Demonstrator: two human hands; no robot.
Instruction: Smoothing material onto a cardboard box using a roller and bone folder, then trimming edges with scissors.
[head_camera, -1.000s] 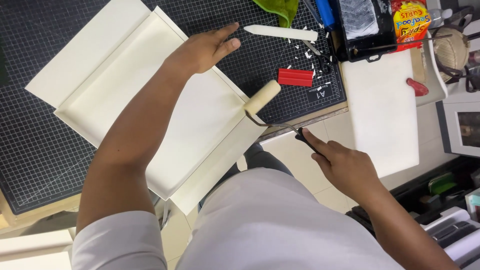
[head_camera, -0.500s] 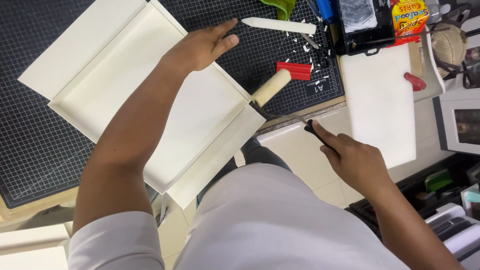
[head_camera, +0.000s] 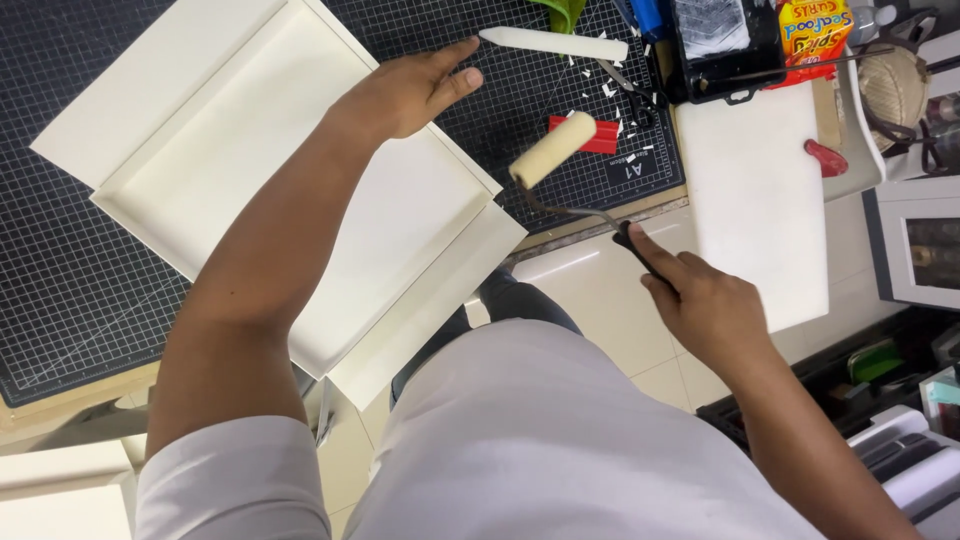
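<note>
**Roller over the tray edge**

Right hand (head_camera: 705, 305) is wrapped around the black handle of a small cream foam paint roller (head_camera: 552, 149), hovering just past the cream cardboard tray (head_camera: 250, 160). Left hand (head_camera: 415, 88), fingers spread flat, pins the tray's far edge. Roller looks light and squishy, so gripping the handle makes sense.

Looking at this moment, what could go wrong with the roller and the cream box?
1. The cream box overhangs the near edge of the cutting mat, steadied only by the left hand at its far rim; pressure on the overhanging end might tip it.
2. The right hand holds the roller low on its handle, so it may wobble.
3. Paper scraps lie nearby and could stick to it.
</note>
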